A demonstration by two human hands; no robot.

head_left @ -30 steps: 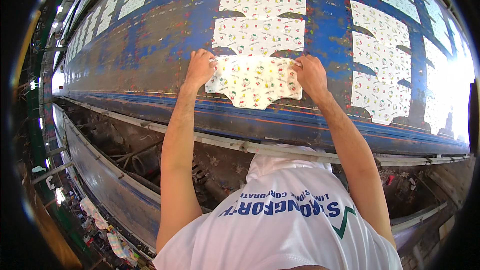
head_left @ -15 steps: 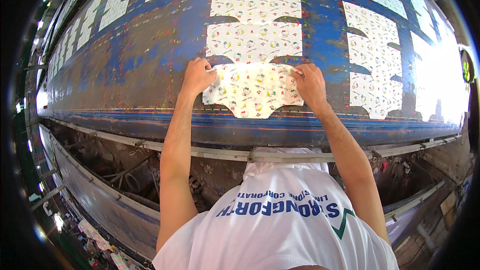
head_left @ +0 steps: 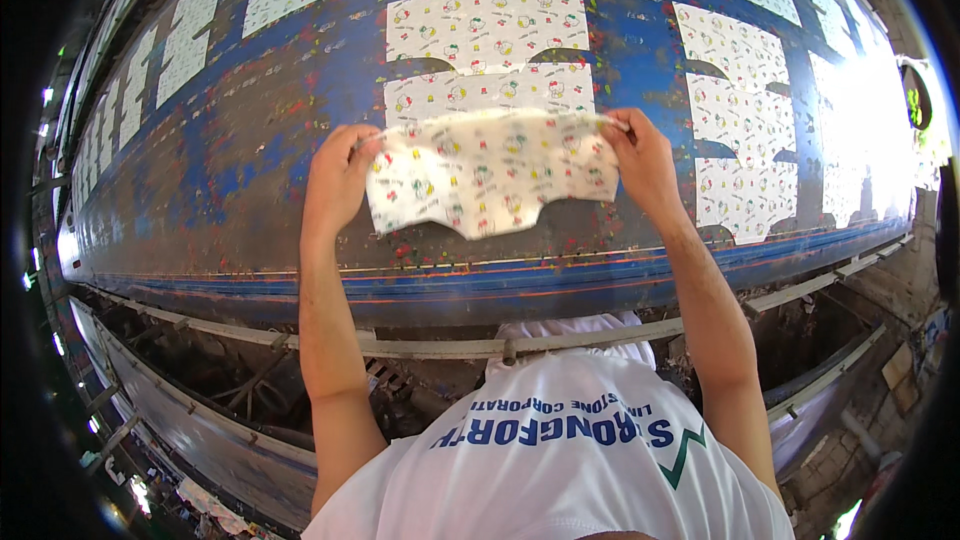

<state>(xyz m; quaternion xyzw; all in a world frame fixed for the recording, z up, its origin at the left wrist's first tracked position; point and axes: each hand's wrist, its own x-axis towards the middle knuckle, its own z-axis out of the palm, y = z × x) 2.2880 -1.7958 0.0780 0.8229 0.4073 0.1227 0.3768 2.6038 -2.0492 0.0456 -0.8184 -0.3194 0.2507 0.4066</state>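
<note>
A white fabric piece with small colourful cartoon prints hangs between my hands, lifted off the table and slightly blurred. My left hand pinches its upper left corner. At the upper right corner, my right hand grips it between thumb and fingers. The cloth has notched lower corners and a tab in the middle of its lower edge. Just beyond it, two more printed pieces of the same column lie flat: a partly covered near piece and a far piece.
The long table has a worn blue and brown surface. Another column of printed pieces lies to the right, with more rows farther back and left. A metal rail runs along the near edge, between my body and the table.
Both hands have raised the fabric piece off the table, and its upper edge now overlaps the piece behind. My left hand has moved left, so the hands are farther apart.
</note>
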